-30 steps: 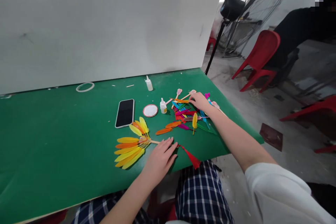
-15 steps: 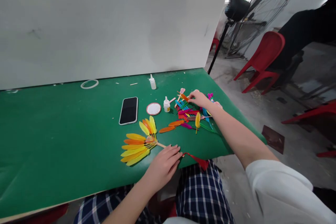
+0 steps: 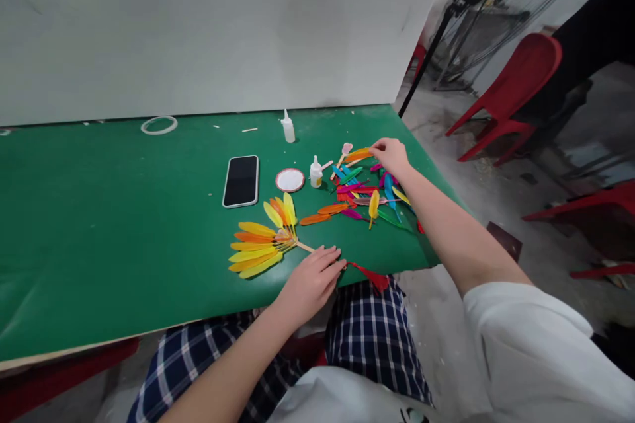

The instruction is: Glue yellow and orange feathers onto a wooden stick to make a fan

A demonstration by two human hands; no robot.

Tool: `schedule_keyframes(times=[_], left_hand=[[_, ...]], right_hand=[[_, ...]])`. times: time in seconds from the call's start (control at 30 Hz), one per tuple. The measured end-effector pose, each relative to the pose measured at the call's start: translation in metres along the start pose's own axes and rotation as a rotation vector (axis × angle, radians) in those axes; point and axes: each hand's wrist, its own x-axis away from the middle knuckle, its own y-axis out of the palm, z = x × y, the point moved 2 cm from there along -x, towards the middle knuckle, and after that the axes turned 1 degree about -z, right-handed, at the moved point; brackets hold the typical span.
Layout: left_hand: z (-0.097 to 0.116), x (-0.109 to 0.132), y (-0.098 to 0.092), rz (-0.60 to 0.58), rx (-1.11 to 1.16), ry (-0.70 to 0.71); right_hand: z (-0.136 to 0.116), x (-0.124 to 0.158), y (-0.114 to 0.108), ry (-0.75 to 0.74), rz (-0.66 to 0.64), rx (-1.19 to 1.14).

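A fan of yellow and orange feathers (image 3: pixel 255 254) lies on the green table, with a pink piece at its centre and a wooden stick handle (image 3: pixel 304 246). My left hand (image 3: pixel 313 277) is closed over the handle's lower part at the table's front edge; its thumb is mostly hidden. A red tassel (image 3: pixel 373 275) trails beyond those fingertips. At the far right, my right hand (image 3: pixel 391 155) pinches the end of an orange feather (image 3: pixel 358 154). Below it spreads a pile of loose coloured feathers (image 3: pixel 364 192). A pink-topped wooden stick (image 3: pixel 346 149) lies to the feather's left.
Left of the pile stand a glue bottle (image 3: pixel 316 173) and, farther back, another bottle (image 3: pixel 288 127). A round white disc (image 3: pixel 290 180), a phone (image 3: pixel 241 181) and a white ring (image 3: pixel 159 125) lie on the table (image 3: pixel 99 225). A white panel (image 3: pixel 198 26) borders the back.
My right hand has shifted a little rightward and outward, and the orange feather now shows in its fingers. The view has tilted down. My left hand stays on the fan's handle.
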Motion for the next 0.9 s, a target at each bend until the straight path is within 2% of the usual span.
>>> schedule_keyframes(times=[0.1,0.27,0.4,0.53,0.6,0.73,0.83,0.9], left_hand=[[0.004,-0.003,0.003,-0.017,-0.011,0.009],[0.011,-0.009,0.008,-0.031,-0.029,-0.044],[0.01,-0.011,0.011,0.011,-0.012,-0.042],[0.008,-0.012,0.013,0.028,0.016,-0.042],[0.01,-0.012,0.013,0.016,0.03,-0.049],[0.015,-0.01,0.008,0.035,0.15,-0.119],[0.007,-0.007,-0.008,0.139,0.314,-0.291],[-0.007,-0.006,-0.026,0.27,0.414,-0.463]], right_hand=[[0.002,0.001,-0.002,0.055,0.027,-0.087],[0.001,0.004,-0.01,0.146,0.08,-0.421],[-0.004,0.012,-0.025,0.112,0.136,-0.657],[-0.003,0.025,-0.043,0.052,0.176,-0.724],[-0.003,0.034,-0.051,0.021,0.114,-0.73],[-0.015,0.058,-0.062,-0.087,-0.137,-0.686],[-0.039,0.08,-0.061,-0.226,-0.35,-0.575],[-0.061,0.096,-0.052,-0.33,-0.527,-0.498]])
